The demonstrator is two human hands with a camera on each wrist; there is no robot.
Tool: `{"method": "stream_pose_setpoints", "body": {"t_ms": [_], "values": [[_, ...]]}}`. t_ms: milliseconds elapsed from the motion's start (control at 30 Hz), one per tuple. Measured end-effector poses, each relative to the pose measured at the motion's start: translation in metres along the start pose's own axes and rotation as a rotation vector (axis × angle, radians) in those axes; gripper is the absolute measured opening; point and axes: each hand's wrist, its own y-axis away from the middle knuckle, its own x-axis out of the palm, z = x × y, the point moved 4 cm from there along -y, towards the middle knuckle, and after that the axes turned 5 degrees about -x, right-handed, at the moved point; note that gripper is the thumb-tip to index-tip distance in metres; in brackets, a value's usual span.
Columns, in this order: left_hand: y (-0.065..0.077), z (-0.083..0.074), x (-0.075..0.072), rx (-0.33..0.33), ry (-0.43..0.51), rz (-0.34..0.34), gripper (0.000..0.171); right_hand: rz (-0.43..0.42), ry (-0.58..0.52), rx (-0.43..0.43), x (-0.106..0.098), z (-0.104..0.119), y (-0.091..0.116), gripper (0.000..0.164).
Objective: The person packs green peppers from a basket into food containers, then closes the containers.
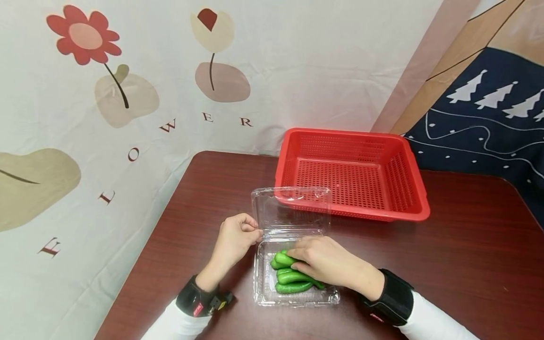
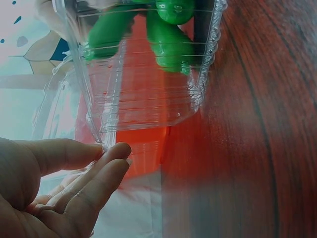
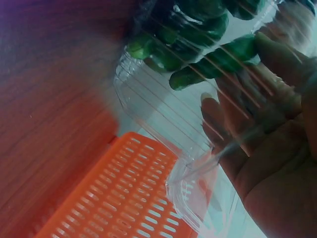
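A clear plastic clamshell box (image 1: 261, 296) lies on the table with its lid (image 1: 272, 210) raised at the far side. Several green peppers (image 1: 293, 287) lie side by side in its base. My left hand (image 1: 235, 237) pinches the box's left edge by the hinge between thumb and fingertips, as the left wrist view also shows. Over the far right part of the base, my right hand (image 1: 325, 260) holds a green pepper (image 3: 218, 64) between thumb and fingers. The pepper's far end is hidden under that hand in the head view.
Behind the box stands a red perforated plastic basket (image 1: 418, 196), its front rim overlapped by the raised lid in the head view. The dark red-brown table (image 1: 467, 245) reaches back to a printed cloth (image 1: 323, 71) with flowers and letters.
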Motion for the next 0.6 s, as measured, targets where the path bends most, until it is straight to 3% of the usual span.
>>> {"method": "stream_pose_setpoints", "body": {"t_ms": [400, 600], "values": [[0.0006, -0.0012, 0.0003, 0.011, -0.003, -0.001, 0.014, 0.039, -0.032, 0.017, 0.0055, 0.0001, 0.0006, 0.023], [0.0005, -0.0003, 0.0006, 0.012, -0.004, 0.002, 0.014, -0.008, -0.041, 0.007, 0.0032, -0.0003, 0.0025, 0.022]]}}
